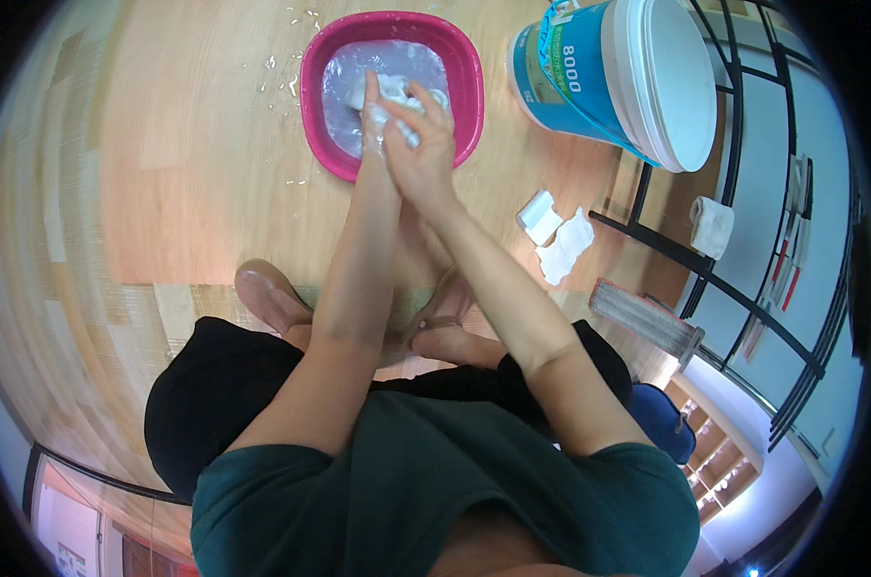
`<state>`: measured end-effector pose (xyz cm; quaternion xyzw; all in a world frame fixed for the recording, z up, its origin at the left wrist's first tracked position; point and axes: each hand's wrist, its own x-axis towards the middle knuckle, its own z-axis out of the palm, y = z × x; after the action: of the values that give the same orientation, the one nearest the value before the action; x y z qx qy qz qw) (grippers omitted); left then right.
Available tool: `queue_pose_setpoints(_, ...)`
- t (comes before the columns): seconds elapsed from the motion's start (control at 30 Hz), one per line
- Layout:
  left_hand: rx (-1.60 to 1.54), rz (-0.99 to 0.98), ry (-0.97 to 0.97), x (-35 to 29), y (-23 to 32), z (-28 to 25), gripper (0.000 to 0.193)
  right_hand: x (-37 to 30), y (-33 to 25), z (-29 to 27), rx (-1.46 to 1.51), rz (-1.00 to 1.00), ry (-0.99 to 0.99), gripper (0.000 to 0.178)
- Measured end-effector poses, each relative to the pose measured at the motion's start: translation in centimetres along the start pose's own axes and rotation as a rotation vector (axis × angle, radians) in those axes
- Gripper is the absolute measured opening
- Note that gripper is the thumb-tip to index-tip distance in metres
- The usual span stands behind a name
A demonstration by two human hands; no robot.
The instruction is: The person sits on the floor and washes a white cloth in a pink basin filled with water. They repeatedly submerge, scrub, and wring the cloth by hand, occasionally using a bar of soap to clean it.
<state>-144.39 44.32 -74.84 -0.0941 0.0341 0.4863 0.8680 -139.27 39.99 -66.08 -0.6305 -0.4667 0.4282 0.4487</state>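
A magenta plastic basin [312,96] stands on the floor in front of me, with cloudy, sudsy water [344,72] in it. Over the water, a wet white cloth [397,88] is bunched between my hands. My left hand [370,117] is seen edge-on against the cloth's left side, suds on its wrist; most of its fingers are hidden. From the right, my right hand [426,144] presses the cloth with bent fingers, close against the left hand. The cloth's underside cannot be seen.
A large blue-and-white bucket [575,72] lies tilted right of the basin. White paper pieces [565,245] lie below it. A black metal rack [666,245] with a white towel [711,227] and a grey mop head [642,315] are at right. Water drops spot the floor [195,192] left of the basin.
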Motion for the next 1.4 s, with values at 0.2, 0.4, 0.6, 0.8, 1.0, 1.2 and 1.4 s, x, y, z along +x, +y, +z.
queue_pose_setpoints(0.2, -0.001, 0.2, 0.333, 2.3, -3.6, 2.8, 0.034, 8.7, 2.4, -3.3, -0.493, -0.208, 0.102, 0.03)
queue_pose_setpoints(0.4, 0.061, 0.175, 0.322, 1.3, -0.4, 0.6, 0.039, 1.3, 0.8, -2.1, -0.595, -0.526, -0.005, 0.037)
queue_pose_setpoints(0.6, 0.187, 0.308, 0.566, 2.8, -3.7, 1.6, 0.043, 9.9, 2.3, -3.1, -0.197, 0.238, 0.123, 0.044)
queue_pose_setpoints(0.8, 0.007, 0.168, 0.337, 0.4, -1.1, -0.3, 0.041, 2.0, 1.6, -1.7, -0.554, -0.392, -0.075, 0.035)
queue_pose_setpoints(1.0, 0.126, 0.338, 0.505, 1.7, -3.2, 0.6, 0.034, 7.8, 1.7, -1.9, -0.246, 0.12, -0.036, 0.033)
queue_pose_setpoints(1.2, 0.037, 0.16, 0.373, 0.1, -1.5, 0.4, 0.033, 2.3, 1.1, -1.5, -0.773, -0.536, -0.035, 0.035)
queue_pose_setpoints(1.4, 0.205, 0.21, 0.349, 1.8, -2.4, 4.3, 0.038, 10.3, 0.9, -7.0, 0.463, 0.438, -0.304, 0.032)
